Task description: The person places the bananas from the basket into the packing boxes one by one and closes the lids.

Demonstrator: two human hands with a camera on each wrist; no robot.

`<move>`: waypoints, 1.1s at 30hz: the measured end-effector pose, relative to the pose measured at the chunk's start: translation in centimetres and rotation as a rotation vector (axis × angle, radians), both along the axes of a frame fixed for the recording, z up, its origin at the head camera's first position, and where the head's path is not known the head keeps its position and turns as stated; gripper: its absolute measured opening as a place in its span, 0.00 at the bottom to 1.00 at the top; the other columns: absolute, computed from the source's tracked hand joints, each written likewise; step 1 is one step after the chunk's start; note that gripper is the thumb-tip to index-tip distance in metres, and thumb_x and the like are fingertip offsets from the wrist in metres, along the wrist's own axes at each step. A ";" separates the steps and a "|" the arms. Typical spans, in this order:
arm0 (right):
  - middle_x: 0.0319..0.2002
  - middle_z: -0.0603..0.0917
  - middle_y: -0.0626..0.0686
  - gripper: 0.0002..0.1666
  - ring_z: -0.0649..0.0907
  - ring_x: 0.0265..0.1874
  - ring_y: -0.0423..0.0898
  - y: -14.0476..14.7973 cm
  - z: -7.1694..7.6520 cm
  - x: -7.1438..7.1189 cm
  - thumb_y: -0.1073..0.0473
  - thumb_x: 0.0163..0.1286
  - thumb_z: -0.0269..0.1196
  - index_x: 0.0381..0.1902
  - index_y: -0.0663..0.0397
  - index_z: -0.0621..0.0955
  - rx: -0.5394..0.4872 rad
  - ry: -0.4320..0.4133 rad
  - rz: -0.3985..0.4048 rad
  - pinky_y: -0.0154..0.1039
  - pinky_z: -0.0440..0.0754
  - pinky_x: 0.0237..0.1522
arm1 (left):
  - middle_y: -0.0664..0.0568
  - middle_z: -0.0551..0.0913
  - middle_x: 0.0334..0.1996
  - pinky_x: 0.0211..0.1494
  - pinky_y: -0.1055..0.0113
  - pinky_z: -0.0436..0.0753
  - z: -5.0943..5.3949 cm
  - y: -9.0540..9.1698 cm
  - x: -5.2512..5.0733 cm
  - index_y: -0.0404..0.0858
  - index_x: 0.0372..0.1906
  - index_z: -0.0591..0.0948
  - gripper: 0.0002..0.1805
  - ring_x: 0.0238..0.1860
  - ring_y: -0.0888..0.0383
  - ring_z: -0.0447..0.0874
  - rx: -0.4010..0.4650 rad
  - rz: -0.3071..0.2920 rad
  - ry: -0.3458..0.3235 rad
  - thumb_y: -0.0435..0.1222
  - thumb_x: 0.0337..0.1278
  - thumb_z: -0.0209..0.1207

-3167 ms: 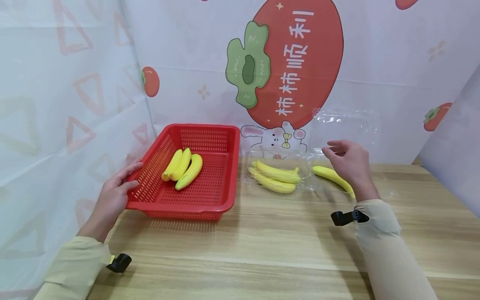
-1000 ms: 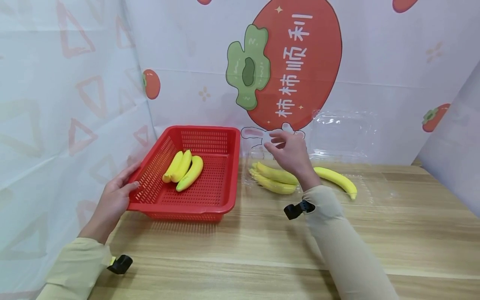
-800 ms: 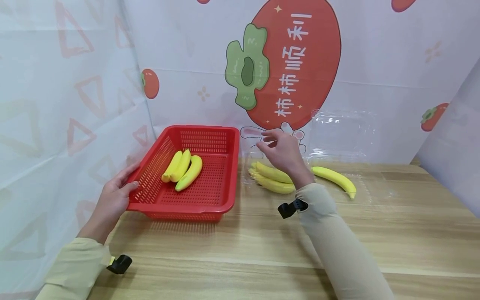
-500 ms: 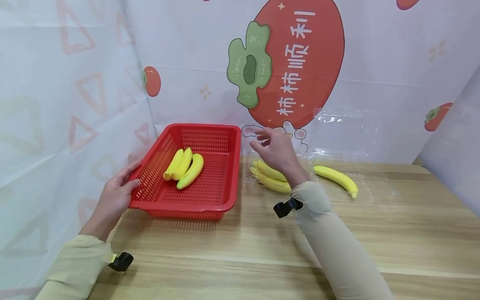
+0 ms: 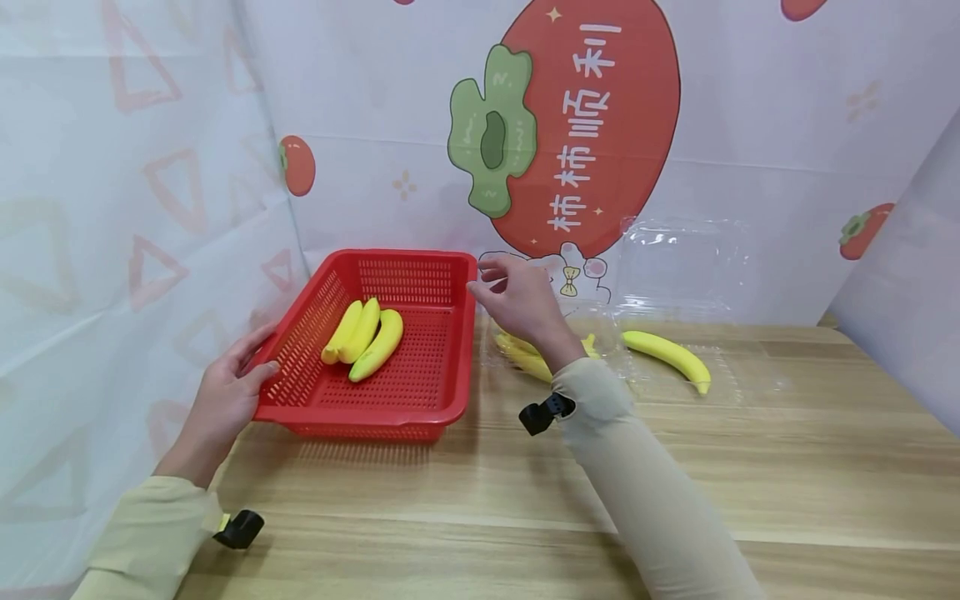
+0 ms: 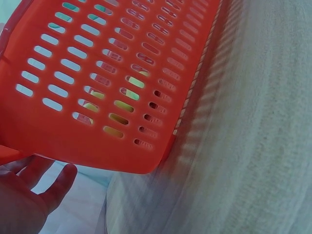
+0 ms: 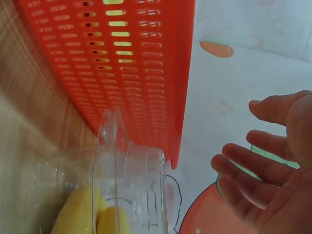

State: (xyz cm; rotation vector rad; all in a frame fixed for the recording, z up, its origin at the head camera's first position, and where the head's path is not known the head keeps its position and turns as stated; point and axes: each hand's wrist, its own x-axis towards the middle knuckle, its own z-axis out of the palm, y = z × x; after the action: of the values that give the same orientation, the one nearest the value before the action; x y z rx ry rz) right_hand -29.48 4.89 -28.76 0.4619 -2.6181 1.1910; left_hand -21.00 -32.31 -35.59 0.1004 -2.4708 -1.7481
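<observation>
My left hand [image 5: 225,396] holds the left rim of a red perforated basket [image 5: 423,358]; in the left wrist view, its fingertips pass behind the rim and the thumb is apart from the wall. Three yellow bananas [image 5: 363,329] lie together inside. My right hand [image 5: 521,304] hovers beside the basket's right rim, fingers loosely spread and holding nothing, as the right wrist view confirms. Beneath it, a clear plastic box [image 5: 611,354] holds more bananas [image 5: 525,358], partly covered by my wrist. One banana [image 5: 667,350] lies in another clear box to the right, its lid [image 5: 675,262] raised.
Everything stands on a wood-grain table [image 5: 450,517]. A printed cloth backdrop [image 5: 765,125] rises right behind the boxes, and a pale cloth [image 5: 90,400] hangs close to my left hand. The raised clear lid is hard to see against it.
My right hand has moved left, from above the right-hand box, across the left-hand box, to the basket's right rim. My left hand, the basket and its bananas have stayed put.
</observation>
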 end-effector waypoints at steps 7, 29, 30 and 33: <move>0.59 0.88 0.54 0.26 0.88 0.51 0.49 -1.2 -0.1 -0.1 0.49 0.75 0.68 0.66 0.49 0.83 0.009 0.003 0.006 0.44 0.92 0.49 | 0.34 0.61 0.79 0.42 0.72 0.90 -0.1 0.1 0.0 0.48 0.87 0.54 0.36 0.42 0.75 0.84 -0.008 0.012 -0.012 0.43 0.83 0.51; 0.56 0.90 0.54 0.27 0.89 0.51 0.48 -6.2 -0.3 0.6 0.48 0.74 0.70 0.68 0.49 0.82 0.100 -0.043 0.133 0.42 0.92 0.51 | 0.33 0.62 0.79 0.42 0.71 0.91 -0.1 0.4 0.1 0.46 0.87 0.54 0.36 0.42 0.75 0.82 -0.042 0.030 0.016 0.40 0.82 0.52; 0.56 0.90 0.54 0.28 0.89 0.51 0.48 -6.4 -0.4 0.6 0.48 0.74 0.70 0.68 0.49 0.82 0.107 -0.047 0.136 0.41 0.91 0.51 | 0.33 0.62 0.79 0.42 0.71 0.91 -0.2 0.3 0.1 0.47 0.87 0.55 0.36 0.43 0.75 0.82 -0.043 0.029 0.019 0.39 0.82 0.52; 0.57 0.90 0.54 0.30 0.89 0.52 0.48 -6.9 -0.7 0.6 0.48 0.73 0.70 0.69 0.48 0.81 0.118 -0.066 0.152 0.41 0.92 0.51 | 0.33 0.62 0.79 0.42 0.72 0.90 -0.3 0.3 0.2 0.48 0.87 0.55 0.36 0.44 0.75 0.81 -0.044 0.025 0.028 0.39 0.82 0.52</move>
State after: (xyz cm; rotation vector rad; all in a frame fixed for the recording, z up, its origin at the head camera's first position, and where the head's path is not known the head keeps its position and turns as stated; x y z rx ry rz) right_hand -28.87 -2.02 -29.48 0.6651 -2.7628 1.1171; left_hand -20.77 -32.05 -35.86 0.1018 -2.4761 -1.6724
